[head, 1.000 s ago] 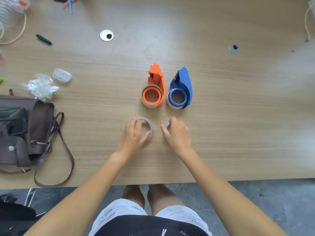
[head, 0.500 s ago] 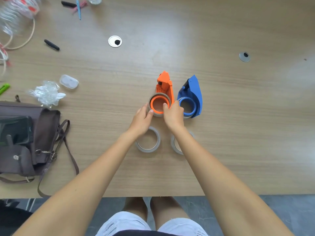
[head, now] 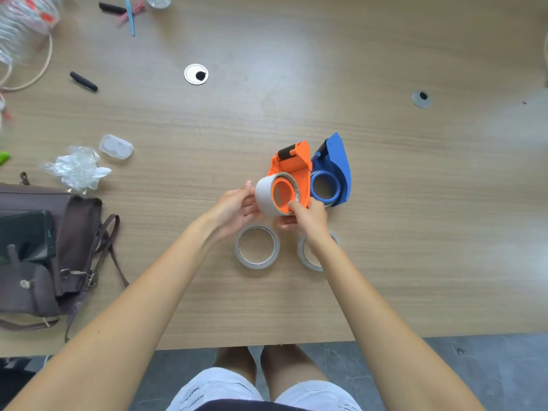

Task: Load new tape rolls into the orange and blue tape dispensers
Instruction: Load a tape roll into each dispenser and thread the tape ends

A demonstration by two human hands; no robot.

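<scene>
two new tape rolls lie flat near the table edge, the left roll (head: pixel 256 247) clear, the right roll (head: pixel 311 256) partly under the right wrist. just beyond, left hand (head: pixel 234 203) grips the grey core (head: pixel 267 192) on the orange dispenser (head: pixel 292 179), tilted off the table; right hand (head: pixel 308 216) pinches its hub. step looks like stripping the spent core; next needs a straight pull. blue dispenser (head: pixel 338 170) sits touching, crowding the right. bag (head: pixel 59 247), plastic wrap (head: pixel 77 169) well left.

The second new tape roll (head: pixel 305 256) on the table (head: pixel 415 232) is largely hidden beneath the right forearm, the brown bag (head: pixel 44 247) and coiled clutter (head: pixel 20 22) are cut off at the left edge, and the blue dispenser (head: pixel 335 173) is partly masked by the orange dispenser (head: pixel 292 170).
</scene>
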